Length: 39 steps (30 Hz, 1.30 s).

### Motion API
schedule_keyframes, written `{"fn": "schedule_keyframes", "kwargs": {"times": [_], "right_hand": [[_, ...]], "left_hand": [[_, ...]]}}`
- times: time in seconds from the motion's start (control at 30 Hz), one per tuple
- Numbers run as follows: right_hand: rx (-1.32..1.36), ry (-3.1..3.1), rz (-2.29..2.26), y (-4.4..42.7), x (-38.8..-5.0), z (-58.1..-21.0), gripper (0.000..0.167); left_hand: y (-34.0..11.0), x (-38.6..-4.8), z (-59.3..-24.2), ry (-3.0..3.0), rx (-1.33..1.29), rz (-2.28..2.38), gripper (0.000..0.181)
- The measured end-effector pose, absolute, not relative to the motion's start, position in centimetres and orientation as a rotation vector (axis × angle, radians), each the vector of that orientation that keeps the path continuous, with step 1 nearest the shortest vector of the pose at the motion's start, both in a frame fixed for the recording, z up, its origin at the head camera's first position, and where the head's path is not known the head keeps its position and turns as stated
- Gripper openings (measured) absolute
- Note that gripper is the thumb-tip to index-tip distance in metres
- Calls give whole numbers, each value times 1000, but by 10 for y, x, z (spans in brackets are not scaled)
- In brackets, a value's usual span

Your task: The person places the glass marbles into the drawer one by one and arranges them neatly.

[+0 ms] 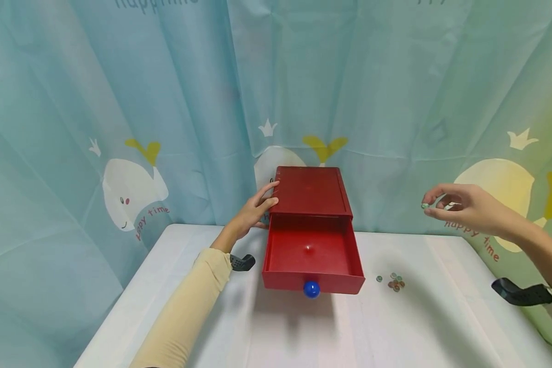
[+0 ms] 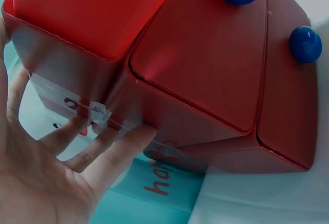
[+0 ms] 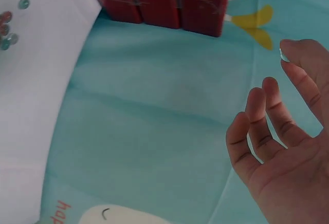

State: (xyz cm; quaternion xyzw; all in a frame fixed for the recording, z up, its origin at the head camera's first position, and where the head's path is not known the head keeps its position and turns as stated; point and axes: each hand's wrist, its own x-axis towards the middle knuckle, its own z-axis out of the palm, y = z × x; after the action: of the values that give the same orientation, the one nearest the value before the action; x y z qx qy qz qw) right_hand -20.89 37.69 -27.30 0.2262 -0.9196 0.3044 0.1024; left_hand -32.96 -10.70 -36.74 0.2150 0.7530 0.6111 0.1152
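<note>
A red drawer box (image 1: 310,189) stands on the table, its top drawer (image 1: 287,253) pulled out. That drawer has a blue knob (image 1: 311,289), and nothing lies inside it. My left hand (image 1: 246,217) touches the box's left side with spread, fairly straight fingers, as the left wrist view also shows. Raised in the air to the right of the box, my right hand (image 1: 480,207) pinches a small greenish glass marble (image 1: 424,205) between thumb and index finger. In the right wrist view only a sliver of the marble (image 3: 283,55) shows; the other fingers are apart from it.
Several small glass marbles (image 1: 395,282), green and reddish, lie on the white table (image 1: 423,317) right of the drawer. Two lower drawer fronts (image 2: 205,54) with blue knobs are closed. A blue-green printed curtain (image 1: 188,128) hangs behind the table.
</note>
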Motion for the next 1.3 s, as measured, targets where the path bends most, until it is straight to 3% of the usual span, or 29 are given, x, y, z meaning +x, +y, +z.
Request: {"fn": "schedule_keyframes", "kwargs": {"times": [0.53,1.3], "right_hand": [[623,-2676,948,360,-217,-248,18],[978,-2750,894,288,-245,-210,16]], "left_hand": [[-107,-332,-369,2203,641,1804,61],[-106,-331,-368,2215,627,1800,60]]}}
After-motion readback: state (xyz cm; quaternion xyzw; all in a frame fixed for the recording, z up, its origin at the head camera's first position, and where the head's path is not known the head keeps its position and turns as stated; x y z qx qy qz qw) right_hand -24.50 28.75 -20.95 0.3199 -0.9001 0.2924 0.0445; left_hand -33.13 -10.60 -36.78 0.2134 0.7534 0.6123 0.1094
